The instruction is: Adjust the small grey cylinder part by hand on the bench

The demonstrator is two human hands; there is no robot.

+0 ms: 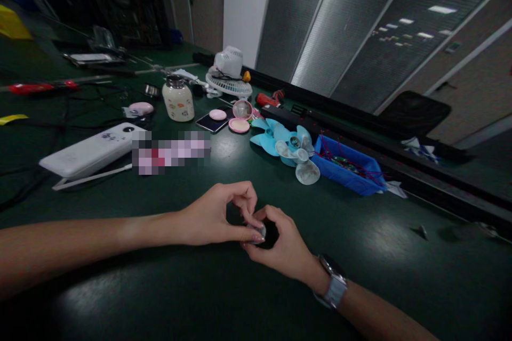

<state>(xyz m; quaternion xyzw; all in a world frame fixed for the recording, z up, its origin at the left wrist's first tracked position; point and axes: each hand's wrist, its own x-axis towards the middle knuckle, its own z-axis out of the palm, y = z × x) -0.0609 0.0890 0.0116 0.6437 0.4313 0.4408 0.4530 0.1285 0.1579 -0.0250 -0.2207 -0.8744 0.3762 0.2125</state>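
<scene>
My left hand and my right hand meet just above the dark green table, near its front. Between them they pinch a small round part, silvery on the left side and black on the right. The left thumb and forefinger grip its silvery end. My right hand cups the black side, and its fingers hide most of it. A metal watch sits on my right wrist.
Behind the hands lie light blue fan blades with clear round pieces, a blue tray of small parts, a white fan, a cream jar, a pink compact mirror, a phone, a white flat device.
</scene>
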